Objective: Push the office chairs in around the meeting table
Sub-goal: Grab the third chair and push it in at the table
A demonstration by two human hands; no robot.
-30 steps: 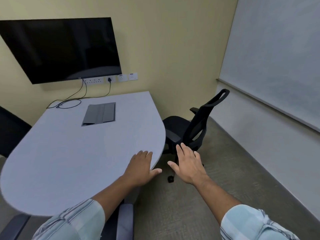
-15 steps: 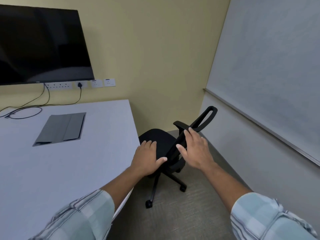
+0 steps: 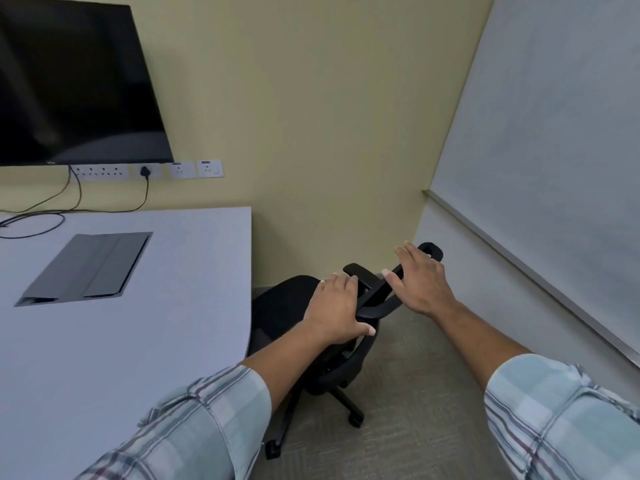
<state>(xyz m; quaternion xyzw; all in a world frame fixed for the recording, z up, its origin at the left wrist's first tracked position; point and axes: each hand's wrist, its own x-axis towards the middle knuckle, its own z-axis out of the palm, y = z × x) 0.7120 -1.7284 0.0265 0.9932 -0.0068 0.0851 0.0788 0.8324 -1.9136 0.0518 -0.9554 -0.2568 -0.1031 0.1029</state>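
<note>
Your hands reach over the black office chair [image 3: 287,306] beside the bench [image 3: 138,341].
Left hand [image 3: 337,311] rests flat, fingers spread, on the backrest top; right hand [image 3: 420,285] hovers open above the headrest [image 3: 434,251].

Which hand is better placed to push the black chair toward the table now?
The left hand: it lies flat on the black chair backrest edge, nearest the table. The right hand hovers open above the backrest top.

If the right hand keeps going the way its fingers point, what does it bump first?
Probably the top of the black mesh office chair's backrest: the right hand hovers open over it, fingers aimed toward the yellow wall. Depth is unclear.
</note>
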